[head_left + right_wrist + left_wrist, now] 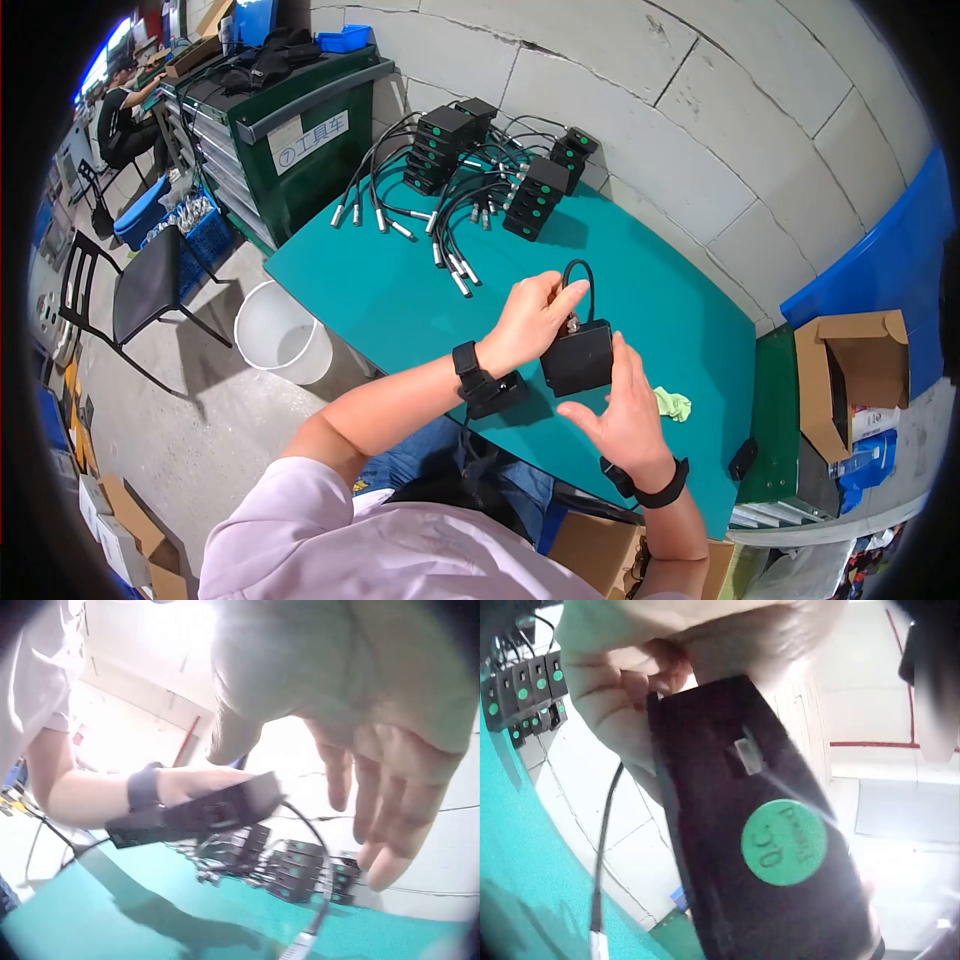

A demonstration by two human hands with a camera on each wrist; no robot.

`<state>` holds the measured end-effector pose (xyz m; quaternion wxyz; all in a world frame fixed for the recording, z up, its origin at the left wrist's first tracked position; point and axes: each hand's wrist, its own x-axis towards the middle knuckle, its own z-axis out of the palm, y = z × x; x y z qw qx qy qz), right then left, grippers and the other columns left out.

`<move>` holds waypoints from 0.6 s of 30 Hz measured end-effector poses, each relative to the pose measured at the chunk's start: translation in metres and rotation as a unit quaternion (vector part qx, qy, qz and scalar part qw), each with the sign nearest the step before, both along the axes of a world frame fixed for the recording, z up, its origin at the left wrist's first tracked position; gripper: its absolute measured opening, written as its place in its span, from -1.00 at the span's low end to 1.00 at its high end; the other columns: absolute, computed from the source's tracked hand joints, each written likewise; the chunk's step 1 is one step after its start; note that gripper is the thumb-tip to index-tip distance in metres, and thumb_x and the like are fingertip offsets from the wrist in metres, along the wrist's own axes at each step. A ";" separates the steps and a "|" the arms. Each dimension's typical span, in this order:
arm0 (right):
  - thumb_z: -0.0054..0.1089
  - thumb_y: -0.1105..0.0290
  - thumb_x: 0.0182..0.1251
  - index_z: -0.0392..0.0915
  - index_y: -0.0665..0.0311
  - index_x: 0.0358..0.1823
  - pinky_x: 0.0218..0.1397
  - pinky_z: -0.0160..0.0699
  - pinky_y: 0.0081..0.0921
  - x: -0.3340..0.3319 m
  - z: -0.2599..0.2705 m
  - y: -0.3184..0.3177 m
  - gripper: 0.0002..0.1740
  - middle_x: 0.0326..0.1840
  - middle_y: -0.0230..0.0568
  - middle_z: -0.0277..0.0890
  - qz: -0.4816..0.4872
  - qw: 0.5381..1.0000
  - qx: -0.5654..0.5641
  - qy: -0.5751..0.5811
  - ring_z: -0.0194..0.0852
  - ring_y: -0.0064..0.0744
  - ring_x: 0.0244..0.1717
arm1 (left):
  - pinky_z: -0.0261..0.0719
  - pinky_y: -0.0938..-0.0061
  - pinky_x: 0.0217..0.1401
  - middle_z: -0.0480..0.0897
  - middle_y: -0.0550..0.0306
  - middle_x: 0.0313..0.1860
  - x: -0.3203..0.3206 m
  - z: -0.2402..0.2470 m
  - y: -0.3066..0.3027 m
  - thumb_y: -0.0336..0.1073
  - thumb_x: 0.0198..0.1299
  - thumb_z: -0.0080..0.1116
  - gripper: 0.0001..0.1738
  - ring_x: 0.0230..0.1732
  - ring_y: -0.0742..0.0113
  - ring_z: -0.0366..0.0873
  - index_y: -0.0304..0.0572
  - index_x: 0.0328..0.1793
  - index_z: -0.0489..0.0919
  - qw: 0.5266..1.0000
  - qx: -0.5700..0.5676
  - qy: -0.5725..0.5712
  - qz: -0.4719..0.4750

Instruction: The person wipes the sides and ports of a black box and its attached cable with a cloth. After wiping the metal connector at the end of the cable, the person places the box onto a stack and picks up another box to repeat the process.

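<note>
My left hand (pixel 530 322) grips a flat black box (pixel 577 360) by its far left corner, above the green table. On the box's narrow side, in the left wrist view, are a round green sticker (pixel 784 842) with handwriting and a small pale socket (pixel 748 756). A black cable (pixel 592 285) loops up from the box's far end; the right wrist view shows its silver plug (pixel 298 946) hanging down. Beside the box's right edge is my right hand (pixel 632 412), fingers straight and thumb spread, holding nothing.
Stacks of similar black boxes (pixel 440 140) with plugged cables stand at the table's back, by the block wall. A crumpled yellow-green cloth (pixel 673 404) lies right of my hands. A white bucket (pixel 283 330) and black chair (pixel 150 290) stand left. A person (pixel 125 115) sits far off.
</note>
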<state>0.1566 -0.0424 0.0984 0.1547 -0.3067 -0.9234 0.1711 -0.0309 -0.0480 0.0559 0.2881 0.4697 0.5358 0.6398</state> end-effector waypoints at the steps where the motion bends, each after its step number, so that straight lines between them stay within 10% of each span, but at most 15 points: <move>1: 0.40 -0.05 -0.11 -0.08 0.56 0.33 0.15 0.35 -0.20 -0.007 0.001 0.002 0.17 0.21 0.27 0.14 0.011 0.999 0.036 0.013 0.25 0.15 0.16 | 0.29 0.61 -0.62 0.49 0.18 -0.66 -0.001 0.002 -0.004 -0.08 0.30 0.02 -0.56 -0.61 0.61 0.36 -0.25 -0.54 0.38 0.999 0.012 -0.033 0.022; 9: 0.52 0.22 -0.21 -0.18 0.42 0.41 0.04 0.42 -0.27 -0.040 0.004 0.011 0.23 0.16 0.12 0.10 0.049 0.983 0.128 0.118 0.26 0.06 0.08 | 0.31 0.74 -0.52 0.61 0.18 -0.33 -0.010 0.015 -0.014 -0.09 0.34 -0.04 -0.69 -0.52 0.68 0.33 -0.21 -0.26 0.36 0.981 0.078 -0.180 0.016; 13: 0.49 0.40 -0.20 -0.02 0.30 0.40 0.03 0.53 -0.35 -0.039 0.017 0.030 0.10 0.18 -0.06 0.15 0.073 0.976 -0.118 0.166 0.24 -0.17 0.19 | 0.48 0.66 -0.26 0.46 0.12 0.09 -0.006 0.030 -0.027 -0.20 0.35 -0.07 -0.76 -0.07 0.54 0.45 -0.24 -0.07 0.39 0.970 0.110 -0.218 0.012; 18: 0.46 0.39 -0.14 0.05 0.25 0.39 0.06 0.53 -0.38 -0.036 0.031 0.046 0.02 0.24 -0.14 0.12 0.166 0.951 -0.186 0.182 0.23 -0.24 0.23 | 0.16 0.28 0.32 0.26 -0.05 0.31 -0.018 0.020 -0.030 -0.32 0.27 -0.06 -0.76 0.37 0.17 0.13 -0.27 -0.04 0.52 0.959 0.265 0.021 0.100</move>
